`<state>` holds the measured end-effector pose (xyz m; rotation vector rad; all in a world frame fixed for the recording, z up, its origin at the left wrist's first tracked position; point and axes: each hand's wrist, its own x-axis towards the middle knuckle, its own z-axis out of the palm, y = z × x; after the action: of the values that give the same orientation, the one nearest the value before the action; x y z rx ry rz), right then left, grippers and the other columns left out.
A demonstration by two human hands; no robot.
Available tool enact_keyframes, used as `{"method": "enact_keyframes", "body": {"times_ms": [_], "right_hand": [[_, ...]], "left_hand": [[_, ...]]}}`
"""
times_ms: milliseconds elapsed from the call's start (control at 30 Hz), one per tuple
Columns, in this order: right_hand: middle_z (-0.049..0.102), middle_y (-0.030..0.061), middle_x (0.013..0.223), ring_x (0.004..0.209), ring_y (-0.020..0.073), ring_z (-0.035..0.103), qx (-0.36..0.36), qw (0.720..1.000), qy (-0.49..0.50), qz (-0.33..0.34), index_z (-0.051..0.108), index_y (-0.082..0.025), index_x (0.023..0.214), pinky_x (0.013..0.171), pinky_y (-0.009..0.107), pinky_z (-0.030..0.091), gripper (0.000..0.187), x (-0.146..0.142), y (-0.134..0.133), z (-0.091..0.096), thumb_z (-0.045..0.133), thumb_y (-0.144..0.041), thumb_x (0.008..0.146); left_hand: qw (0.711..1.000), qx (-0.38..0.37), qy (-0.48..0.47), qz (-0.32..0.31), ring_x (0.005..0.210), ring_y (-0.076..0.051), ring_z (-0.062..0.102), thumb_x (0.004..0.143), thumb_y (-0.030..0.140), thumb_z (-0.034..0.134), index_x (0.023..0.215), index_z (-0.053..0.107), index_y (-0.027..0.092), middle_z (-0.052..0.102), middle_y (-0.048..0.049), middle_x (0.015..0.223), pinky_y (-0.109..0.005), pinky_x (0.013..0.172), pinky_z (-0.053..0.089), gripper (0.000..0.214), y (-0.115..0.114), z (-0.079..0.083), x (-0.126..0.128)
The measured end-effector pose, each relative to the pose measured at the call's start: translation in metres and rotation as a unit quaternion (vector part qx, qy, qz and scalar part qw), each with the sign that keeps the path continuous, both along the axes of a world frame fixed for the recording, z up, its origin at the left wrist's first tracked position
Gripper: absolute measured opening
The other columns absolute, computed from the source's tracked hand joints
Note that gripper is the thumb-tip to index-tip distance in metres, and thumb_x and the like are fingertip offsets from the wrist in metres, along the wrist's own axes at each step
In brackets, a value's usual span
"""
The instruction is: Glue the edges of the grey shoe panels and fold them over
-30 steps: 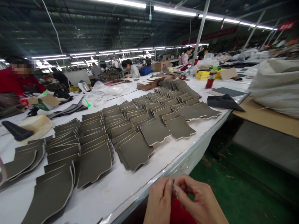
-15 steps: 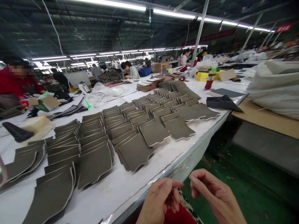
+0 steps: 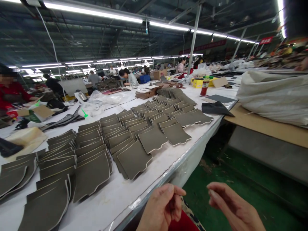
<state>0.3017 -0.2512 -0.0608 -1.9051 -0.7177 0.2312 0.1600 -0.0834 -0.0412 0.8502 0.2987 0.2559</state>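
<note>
My left hand (image 3: 161, 205) is by the table's front edge, thumb pressed on the bent index finger and the other fingers curled in. Whatever sits in that pinch, if anything, is too small to see. Over the green floor to the right, my right hand (image 3: 233, 205) has its thumb and fingertips drawn together, and I cannot make out anything between them. A gap separates the two hands. Closest to them on the table are dark olive-grey cut panels (image 3: 134, 160) with pale edges, overlapping in several rows. Neither hand touches the panels.
The white-covered table (image 3: 115, 199) runs diagonally away. A black piece (image 3: 216, 108) and a red bottle (image 3: 204, 87) lie farther along it. At right, a large white sack (image 3: 274, 96) rests on a brown board (image 3: 264, 125). A person in red (image 3: 14, 93) stands at far left.
My hands have drawn farther apart, the right one shifting to the right. The head view has turned slightly right, so the panels sit farther left.
</note>
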Motion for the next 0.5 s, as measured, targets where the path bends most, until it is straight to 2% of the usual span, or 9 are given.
{"method": "enact_keyframes", "body": {"times_ms": [100, 167, 233, 300, 400, 500], "right_hand": [[0.067, -0.0003, 0.085, 0.072, 0.0162, 0.067, -0.006, 0.998, -0.056, 0.022, 0.059, -0.026, 0.101, 0.066, 0.021, 0.052, 0.025, -0.005, 0.008, 0.009, 0.054, -0.049, 0.091], [0.063, -0.0017, 0.078, 0.066, 0.0159, 0.063, -0.035, 0.995, -0.095, -0.01, 0.059, -0.026, 0.1, 0.061, 0.023, 0.05, 0.027, 0.004, 0.003, 0.009, 0.052, -0.05, 0.091], [0.057, -0.0032, 0.07, 0.059, 0.0166, 0.057, -0.09, 0.987, -0.116, -0.066, 0.059, -0.026, 0.102, 0.056, 0.026, 0.045, 0.033, 0.024, -0.015, 0.003, 0.047, -0.054, 0.09], [0.049, -0.0043, 0.064, 0.056, 0.018, 0.053, -0.149, 0.975, -0.111, -0.12, 0.059, -0.026, 0.105, 0.054, 0.029, 0.042, 0.039, 0.049, -0.045, -0.011, 0.041, -0.057, 0.09], [0.041, -0.0054, 0.057, 0.051, 0.0202, 0.05, -0.21, 0.959, -0.084, -0.17, 0.058, -0.023, 0.105, 0.051, 0.032, 0.04, 0.042, 0.074, -0.096, -0.039, 0.034, -0.054, 0.089], [0.055, -0.0019, 0.06, 0.058, 0.0215, 0.059, -0.257, 0.949, -0.043, -0.175, 0.062, -0.021, 0.096, 0.058, 0.033, 0.047, 0.033, 0.066, -0.122, -0.071, 0.04, -0.045, 0.091]], "left_hand": [[1.0, -0.011, 0.021, 0.013, 0.043, -0.006, 0.041, 0.078, 0.051, 0.074, 0.081, 0.066, 0.011, 0.05, 0.0028, 0.054, -0.022, 0.045, 0.024, 0.041, -0.001, 0.001, 0.0], [0.999, -0.022, 0.034, 0.028, 0.043, -0.005, 0.039, 0.073, 0.047, 0.08, 0.075, 0.062, 0.013, 0.048, 0.0043, 0.052, -0.021, 0.046, 0.023, 0.039, 0.004, 0.008, -0.004], [0.997, -0.021, 0.038, 0.063, 0.044, -0.004, 0.034, 0.072, 0.044, 0.082, 0.07, 0.057, 0.014, 0.044, 0.0067, 0.051, -0.019, 0.046, 0.022, 0.039, 0.013, 0.023, -0.013], [0.992, -0.004, 0.03, 0.121, 0.046, -0.004, 0.027, 0.074, 0.043, 0.081, 0.066, 0.051, 0.016, 0.037, 0.0084, 0.053, -0.019, 0.046, 0.023, 0.041, 0.026, 0.042, -0.024], [0.979, 0.068, 0.054, 0.182, 0.05, -0.008, 0.026, 0.077, 0.049, 0.077, 0.06, 0.042, 0.019, 0.036, 0.0073, 0.054, -0.021, 0.049, 0.033, 0.048, 0.044, 0.067, -0.036], [0.958, 0.173, 0.133, 0.185, 0.05, -0.009, 0.023, 0.073, 0.06, 0.074, 0.063, 0.046, 0.021, 0.033, 0.0079, 0.053, -0.021, 0.046, 0.028, 0.049, 0.05, 0.074, -0.029]]}}
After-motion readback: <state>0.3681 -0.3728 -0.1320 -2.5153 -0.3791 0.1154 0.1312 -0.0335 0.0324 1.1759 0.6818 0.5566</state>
